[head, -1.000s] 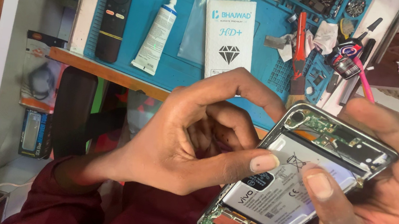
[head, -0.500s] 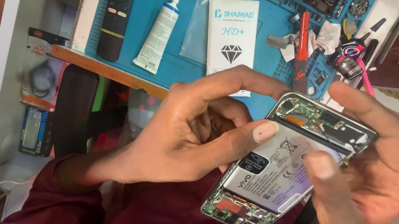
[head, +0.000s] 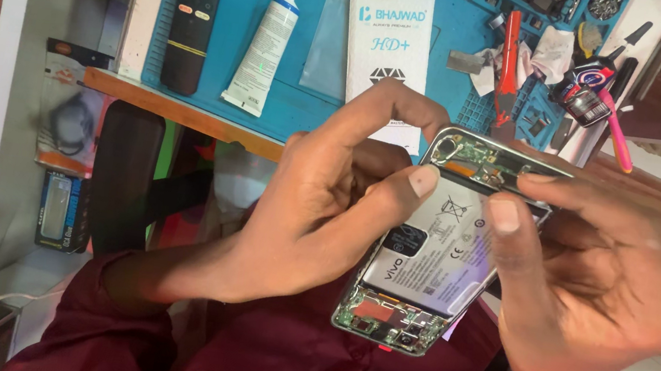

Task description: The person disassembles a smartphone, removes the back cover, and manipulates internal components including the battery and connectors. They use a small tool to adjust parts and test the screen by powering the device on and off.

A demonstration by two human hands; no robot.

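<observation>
I held the opened phone (head: 434, 243) in both hands over my lap, back cover off, battery and green boards showing. My left hand (head: 318, 210) pinched its left edge, thumb on the battery; my right hand (head: 592, 283) gripped the right side. Behind lay the blue surface (head: 324, 47), black remote (head: 195, 11), white tube (head: 264, 43).

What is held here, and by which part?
An opened phone, back cover off: right hand grips its right edge, left hand pinches the top-left edge.
</observation>
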